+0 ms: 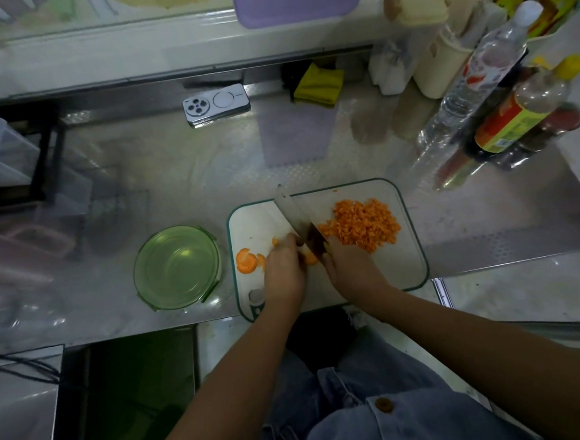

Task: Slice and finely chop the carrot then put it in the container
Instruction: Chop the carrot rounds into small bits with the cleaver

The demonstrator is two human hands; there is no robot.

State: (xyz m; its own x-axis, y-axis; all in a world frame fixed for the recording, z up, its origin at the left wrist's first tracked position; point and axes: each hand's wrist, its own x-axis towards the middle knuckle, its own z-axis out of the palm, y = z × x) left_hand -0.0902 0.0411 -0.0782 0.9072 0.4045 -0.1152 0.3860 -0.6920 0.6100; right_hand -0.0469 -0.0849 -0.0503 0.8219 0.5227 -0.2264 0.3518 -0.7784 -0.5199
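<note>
Reaching in from the near edge of the metal counter (176, 179), your two forearms angle toward each other and meet over the cutting board (400, 267). Your right hand (348, 267) is palm down, its fingers wrapped around the handle of the knife (293, 216), whose blade points away from you and to the left. Your left hand (283, 268) sits just left of the blade, knuckles up, fingers curled down onto a carrot piece (311, 259) that shows orange between the two hands. A few round carrot slices (246, 260) lie left of that hand, and the heap of chopped carrot (363, 228) covers the board's right half. The green container (177, 267) stands just left of the board, apart from both hands.
</note>
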